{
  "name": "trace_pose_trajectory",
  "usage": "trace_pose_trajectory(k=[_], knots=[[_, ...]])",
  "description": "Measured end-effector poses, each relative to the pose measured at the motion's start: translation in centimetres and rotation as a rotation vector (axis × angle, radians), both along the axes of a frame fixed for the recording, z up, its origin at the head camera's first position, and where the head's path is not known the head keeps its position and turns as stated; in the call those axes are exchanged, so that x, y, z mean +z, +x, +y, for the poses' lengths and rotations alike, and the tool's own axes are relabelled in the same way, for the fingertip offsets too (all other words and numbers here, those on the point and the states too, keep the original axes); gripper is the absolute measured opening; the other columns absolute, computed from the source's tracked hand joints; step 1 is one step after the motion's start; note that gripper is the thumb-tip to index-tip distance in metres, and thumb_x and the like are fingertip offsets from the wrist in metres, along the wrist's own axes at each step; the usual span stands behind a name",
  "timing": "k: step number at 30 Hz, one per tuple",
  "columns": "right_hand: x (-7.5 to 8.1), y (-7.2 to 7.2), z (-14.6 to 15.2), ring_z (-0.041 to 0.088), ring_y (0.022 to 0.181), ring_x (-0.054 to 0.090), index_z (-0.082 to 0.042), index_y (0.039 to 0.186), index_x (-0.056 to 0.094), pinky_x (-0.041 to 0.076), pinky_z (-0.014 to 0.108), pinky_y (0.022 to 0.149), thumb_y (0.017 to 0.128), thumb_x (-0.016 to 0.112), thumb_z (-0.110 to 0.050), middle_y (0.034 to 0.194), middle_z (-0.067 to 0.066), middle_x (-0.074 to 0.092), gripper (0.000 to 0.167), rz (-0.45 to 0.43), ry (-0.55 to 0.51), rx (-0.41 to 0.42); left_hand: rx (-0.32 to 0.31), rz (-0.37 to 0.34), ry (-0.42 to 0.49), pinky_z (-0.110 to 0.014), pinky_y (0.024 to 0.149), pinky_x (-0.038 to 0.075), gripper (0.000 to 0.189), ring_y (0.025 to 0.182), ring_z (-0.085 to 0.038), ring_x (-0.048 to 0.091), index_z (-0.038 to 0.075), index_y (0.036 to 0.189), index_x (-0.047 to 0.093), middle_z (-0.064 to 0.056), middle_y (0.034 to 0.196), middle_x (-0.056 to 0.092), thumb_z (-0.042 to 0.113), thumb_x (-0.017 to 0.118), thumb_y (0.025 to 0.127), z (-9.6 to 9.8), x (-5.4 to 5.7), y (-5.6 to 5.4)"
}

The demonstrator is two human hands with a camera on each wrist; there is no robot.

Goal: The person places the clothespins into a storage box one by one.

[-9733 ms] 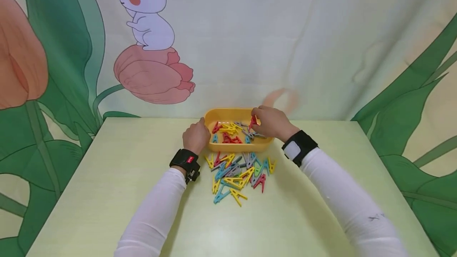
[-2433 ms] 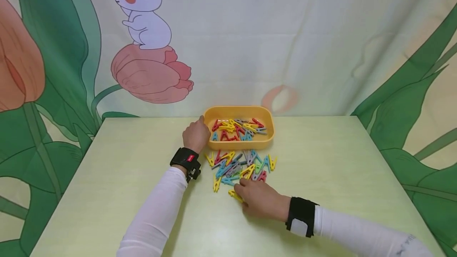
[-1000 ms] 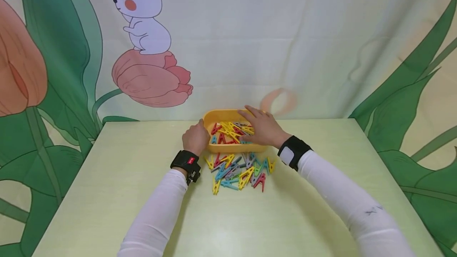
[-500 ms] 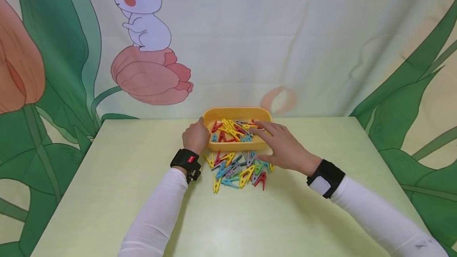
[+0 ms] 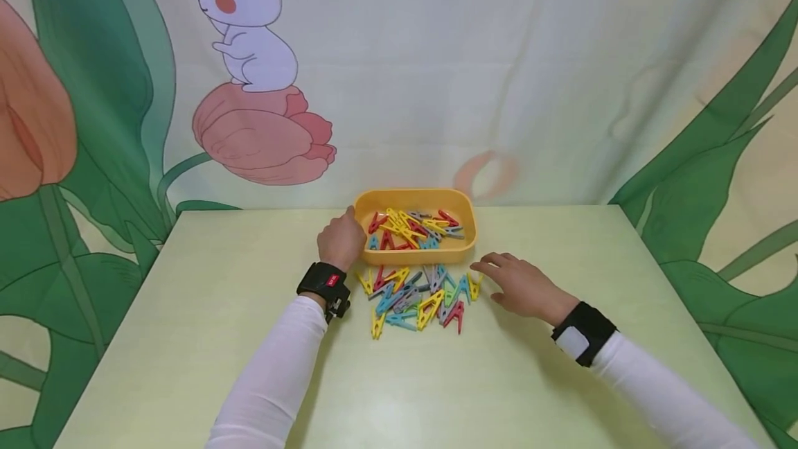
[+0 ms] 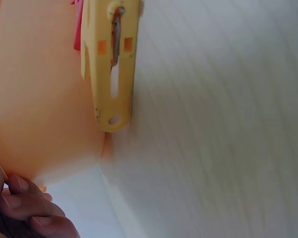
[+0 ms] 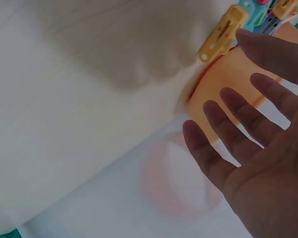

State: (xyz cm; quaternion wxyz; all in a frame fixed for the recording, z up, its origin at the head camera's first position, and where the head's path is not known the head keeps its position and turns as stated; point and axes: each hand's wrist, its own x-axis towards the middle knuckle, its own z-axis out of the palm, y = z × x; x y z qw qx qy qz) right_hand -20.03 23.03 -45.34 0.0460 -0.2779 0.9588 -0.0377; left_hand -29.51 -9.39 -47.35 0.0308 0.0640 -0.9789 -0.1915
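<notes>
My left hand [image 5: 341, 240] grips the left end of a yellow plastic basket [image 5: 419, 256], its fingers [image 6: 32, 206] curled at the rim in the left wrist view. Inside lie red, yellow, blue and grey clothespins, among them a yellow clothespin [image 5: 405, 233]. Just in front of the basket is a loose pile of clothespins in several colours, with a red clothespin [image 5: 456, 316] at its right front. To the right of the pile my right hand [image 5: 526, 288] hovers with spread fingers and holds nothing; its fingertips come close to a yellow clothespin [image 5: 474, 287] at the pile's edge.
The pale table [image 5: 399, 393] reaches to a curtain [image 5: 405, 75] printed with a rabbit and flowers, right behind the basket. Each wrist wears a black strap, such as the right strap [image 5: 584, 332].
The yellow clothespin my right hand took from the pile's front now lies in the basket. That hand has since moved off the basket to the right and nearer. My left hand has stayed put.
</notes>
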Motion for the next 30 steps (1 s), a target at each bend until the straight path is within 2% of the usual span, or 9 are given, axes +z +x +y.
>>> trace_pose_trajectory(k=[5,11,17,21,30], knots=[[-1.0,-0.8,-0.1,0.034,0.123,0.055,-0.015,0.136,0.056,0.05,0.053,0.098,0.083,0.075,-0.004,0.134,0.011,0.058,0.057,-0.013,0.002,0.023,0.005,-0.015,0.005,-0.049,0.083,0.058,0.051,0.088,-0.034,0.07,0.008,0.148,0.042,-0.019,0.116,0.07,0.024,0.05,0.1,-0.1,-0.2,-0.1],[-1.8,-1.5,-0.5,0.03,0.116,0.058,-0.014,0.13,0.06,0.052,0.046,0.097,0.086,0.073,-0.006,0.128,0.01,0.061,0.046,-0.042,0.0,0.032,0.001,-0.008,0.004,-0.05,0.083,0.057,0.05,0.089,-0.034,0.07,0.008,0.148,0.043,-0.02,0.115,0.07,0.023,0.05,0.1,-0.1,-0.3,-0.2],[-2.4,-1.9,-0.5,0.022,0.098,0.061,-0.015,0.12,0.063,0.056,0.04,0.088,0.086,0.075,-0.013,0.112,0.005,0.064,0.036,-0.045,0.012,0.018,-0.006,0.004,-0.005,-0.05,0.083,0.058,0.05,0.088,-0.034,0.07,0.007,0.147,0.043,-0.02,0.113,0.07,0.023,0.051,0.1,-0.1,-0.3,-0.1],[-2.4,-2.0,-0.5,0.017,0.088,0.057,-0.017,0.113,0.064,0.055,0.036,0.082,0.085,0.076,-0.014,0.105,0.002,0.063,0.031,-0.065,0.034,0.019,-0.003,0.006,-0.005,-0.05,0.083,0.058,0.05,0.088,-0.034,0.07,0.007,0.147,0.043,-0.02,0.113,0.07,0.023,0.052,0.1,-0.1,-0.3,-0.1],[-1.7,-1.3,-0.1,0.015,0.085,0.051,-0.023,0.103,0.065,0.05,0.034,0.08,0.082,0.075,-0.011,0.095,-0.003,0.057,0.026,-0.242,0.053,-0.02,-0.006,-0.006,0.004,-0.05,0.084,0.057,0.052,0.091,-0.035,0.07,0.007,0.147,0.043,-0.02,0.116,0.069,0.023,0.053,0.099,0.0,-0.2,-0.1]])
